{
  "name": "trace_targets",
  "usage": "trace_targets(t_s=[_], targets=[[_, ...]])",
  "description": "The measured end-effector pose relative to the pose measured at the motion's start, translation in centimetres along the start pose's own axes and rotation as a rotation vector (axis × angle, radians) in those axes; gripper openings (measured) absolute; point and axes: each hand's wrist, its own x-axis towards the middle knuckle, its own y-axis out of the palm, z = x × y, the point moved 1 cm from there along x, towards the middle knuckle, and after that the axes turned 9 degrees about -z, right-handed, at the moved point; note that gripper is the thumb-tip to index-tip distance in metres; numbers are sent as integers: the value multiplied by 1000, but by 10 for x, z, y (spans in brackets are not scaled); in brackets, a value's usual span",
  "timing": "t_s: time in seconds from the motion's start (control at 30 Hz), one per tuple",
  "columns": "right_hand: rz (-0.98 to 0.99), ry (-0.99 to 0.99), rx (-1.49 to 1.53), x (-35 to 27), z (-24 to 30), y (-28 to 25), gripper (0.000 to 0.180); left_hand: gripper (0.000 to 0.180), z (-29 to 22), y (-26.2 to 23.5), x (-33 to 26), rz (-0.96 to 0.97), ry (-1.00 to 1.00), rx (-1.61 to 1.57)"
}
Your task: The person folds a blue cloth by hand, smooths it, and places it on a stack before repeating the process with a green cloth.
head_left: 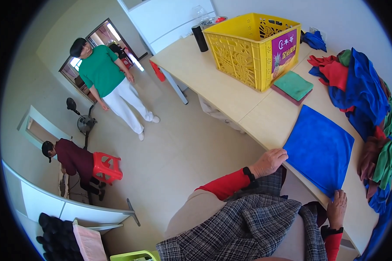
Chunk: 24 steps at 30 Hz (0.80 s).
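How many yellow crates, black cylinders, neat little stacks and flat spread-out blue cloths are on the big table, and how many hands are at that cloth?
Yellow crate: 1
Black cylinder: 1
Neat stack: 1
Flat blue cloth: 1
Hands (left hand, right hand): 2
Total: 6

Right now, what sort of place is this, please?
Probably a textile workroom: a blue cloth lies spread on a long table, along with a heap of loose cloths and a yellow crate.
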Motion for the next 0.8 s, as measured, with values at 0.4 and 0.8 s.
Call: trace_targets(t_s=[0.4, 0.8], targets=[[-96, 23, -48, 10, -11, 15, 21, 15, 1, 2, 8, -6, -123, -47], [-88, -51, 45, 25, -11, 9, 18, 12, 6, -1, 9, -14, -124, -59]])
